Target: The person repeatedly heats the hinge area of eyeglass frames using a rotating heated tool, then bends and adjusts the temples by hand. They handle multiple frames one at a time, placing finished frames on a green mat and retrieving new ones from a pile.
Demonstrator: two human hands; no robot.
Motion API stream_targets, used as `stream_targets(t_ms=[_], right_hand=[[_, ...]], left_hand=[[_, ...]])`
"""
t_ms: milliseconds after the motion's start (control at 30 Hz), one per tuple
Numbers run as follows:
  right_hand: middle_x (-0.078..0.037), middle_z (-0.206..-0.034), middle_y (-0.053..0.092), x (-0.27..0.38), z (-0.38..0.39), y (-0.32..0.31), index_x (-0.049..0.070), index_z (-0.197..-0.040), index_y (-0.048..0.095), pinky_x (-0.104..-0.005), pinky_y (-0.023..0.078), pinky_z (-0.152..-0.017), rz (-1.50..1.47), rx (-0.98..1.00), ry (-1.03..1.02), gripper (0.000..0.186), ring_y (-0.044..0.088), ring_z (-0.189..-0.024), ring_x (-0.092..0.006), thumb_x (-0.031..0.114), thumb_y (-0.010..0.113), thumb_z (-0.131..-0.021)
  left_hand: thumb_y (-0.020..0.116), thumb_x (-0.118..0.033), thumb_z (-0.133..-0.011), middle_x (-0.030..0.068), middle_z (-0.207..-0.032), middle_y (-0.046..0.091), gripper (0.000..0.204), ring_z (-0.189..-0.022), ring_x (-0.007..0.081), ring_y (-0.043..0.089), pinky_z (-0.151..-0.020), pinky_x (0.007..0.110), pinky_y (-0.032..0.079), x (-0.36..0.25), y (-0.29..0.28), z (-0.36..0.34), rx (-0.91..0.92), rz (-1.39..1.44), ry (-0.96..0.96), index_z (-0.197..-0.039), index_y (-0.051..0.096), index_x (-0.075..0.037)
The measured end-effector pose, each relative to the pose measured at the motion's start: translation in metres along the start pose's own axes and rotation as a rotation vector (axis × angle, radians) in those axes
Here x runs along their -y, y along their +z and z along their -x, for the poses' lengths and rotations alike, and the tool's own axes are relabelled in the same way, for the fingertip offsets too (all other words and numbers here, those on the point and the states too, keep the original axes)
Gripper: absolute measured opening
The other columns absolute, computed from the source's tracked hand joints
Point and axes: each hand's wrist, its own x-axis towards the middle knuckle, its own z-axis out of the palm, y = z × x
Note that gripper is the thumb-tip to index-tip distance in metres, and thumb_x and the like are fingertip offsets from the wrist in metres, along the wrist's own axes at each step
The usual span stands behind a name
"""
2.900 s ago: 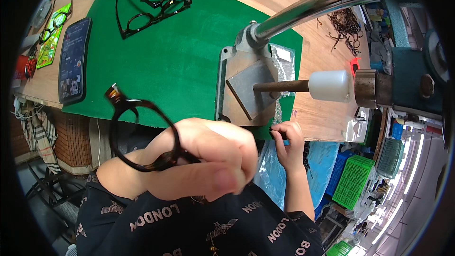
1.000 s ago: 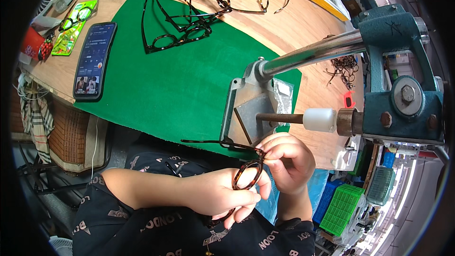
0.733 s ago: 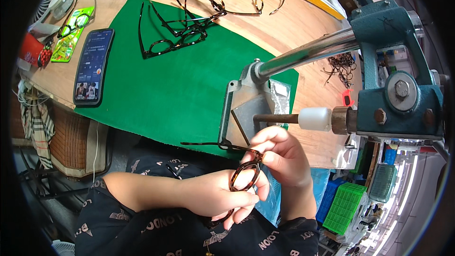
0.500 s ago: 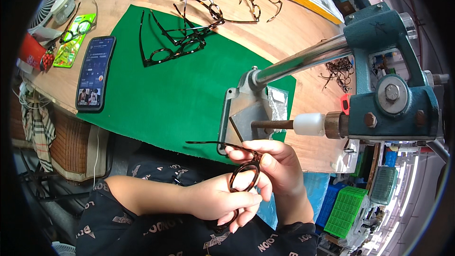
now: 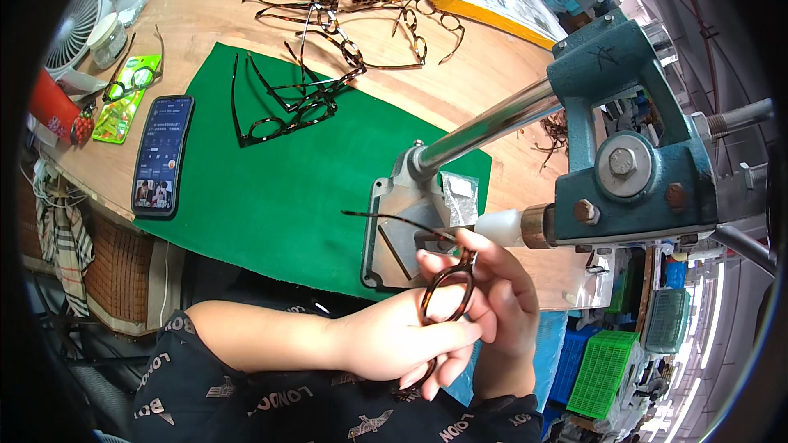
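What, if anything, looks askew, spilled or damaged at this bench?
One mild oddity: the metal plate sits askew on the press base, its edge slanting across the base's sides; that may be deliberate. I see nothing spilled, and no plain damage on the held eyeglass frame, though fingers partly hide it.

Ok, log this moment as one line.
left hand: holding round-rimmed brown tortoiseshell eyeglass frame | right hand: at frame's hinge end | nearby: teal metal press, flat green mat

The table (image 5: 213, 0) is brightly lit; the left hand (image 5: 398, 336) is overexposed; glare is reflected by the polished column (image 5: 490, 126); edges are bowed.
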Motion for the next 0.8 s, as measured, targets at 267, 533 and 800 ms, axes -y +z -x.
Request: stream_targets(t_ms=[267, 533, 800], right_hand=[[-0.02, -0.106, 0.059, 0.01, 0.044, -0.037, -0.012, -0.113, 0.05, -0.0354, 0.044, -0.09, 0.186, -0.284, -0.131, 0.049, 0.058, -0.1, -0.0251, 0.029, 0.057, -0.088], [-0.023, -0.104, 0.058, 0.017, 0.055, -0.053, -0.011, -0.103, 0.05, -0.0394, 0.046, -0.088, 0.177, -0.365, -0.204, 0.035, 0.059, -0.099, -0.031, 0.021, 0.055, -0.089], [-0.022, -0.098, 0.06, 0.025, 0.063, -0.062, -0.007, -0.096, 0.053, -0.0424, 0.044, -0.091, 0.32, -0.479, -0.219, 0.03, 0.058, -0.097, -0.0315, 0.022, 0.055, -0.089]], left_hand=[[0.035, -0.018, -0.097, 0.01, -0.065, 0.058, 0.024, -0.049, 0.015, 0.058, -0.037, 0.02, 0.042, -0.022, -0.001, -0.035, 0.033, 0.07, 0.038, -0.098, 0.047, 0.002], [0.035, -0.021, -0.096, 0.0123, -0.064, 0.06, 0.031, -0.049, 0.0165, 0.06, -0.036, 0.02, 0.043, -0.021, -0.002, -0.048, 0.034, 0.138, 0.016, -0.095, 0.053, 0.004], [0.036, -0.021, -0.096, 0.0108, -0.063, 0.06, 0.03, -0.049, 0.0166, 0.06, -0.038, 0.022, 0.044, -0.011, 0.0, -0.057, 0.078, 0.174, 0.072, -0.095, 0.054, 0.002]])
